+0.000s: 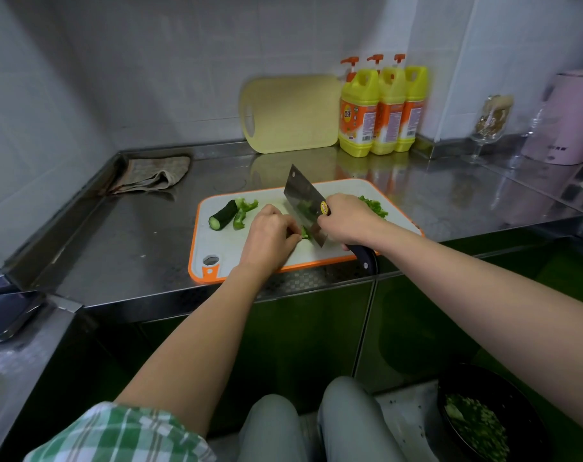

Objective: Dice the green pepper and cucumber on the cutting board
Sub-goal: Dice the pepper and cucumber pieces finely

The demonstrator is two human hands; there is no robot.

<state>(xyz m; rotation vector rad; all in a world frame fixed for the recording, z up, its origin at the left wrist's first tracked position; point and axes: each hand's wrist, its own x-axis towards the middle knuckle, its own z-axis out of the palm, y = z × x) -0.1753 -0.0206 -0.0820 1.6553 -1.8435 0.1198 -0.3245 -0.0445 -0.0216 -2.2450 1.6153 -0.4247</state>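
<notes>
A steel kitchen counter point(133, 235) runs along a tiled wall, with a white, orange-rimmed board point(320, 253) lying near its front edge. At the board's centre, a person's left hand point(272, 236) curls its fingers down on a small pepper piece point(304, 232), most of it hidden under the fingertips. The right hand point(350, 220) is wrapped around the cleaver point(301, 195), its grip covering the top of the dark handle point(363, 256), whose end juts past the board's edge at 5 o'clock. The blade stands steeply, its edge against the pepper piece just beside the left fingers; whether it has gone through cannot be made out.

At the board's 10 o'clock lies a short cucumber point(223, 215) stub, cut end towards the camera, touching two pepper strips point(245, 210). At 2 o'clock a pile of cut pepper point(375, 206) is partly hidden behind the right hand.

A crumpled cloth point(150, 175) sits in the counter's corner at 10 o'clock. At 12 o'clock a yellow board point(290, 113) leans on the wall beside three yellow bottles point(383, 108). Farther off at 2 o'clock, blurred, stand a stemmed glass point(490, 121) and a pink appliance point(563, 121) cut off by the frame. Low at 5 o'clock, a black bowl point(503, 388) holds blurred green dice. A green plaid sleeve point(117, 435) shows at the bottom edge.
</notes>
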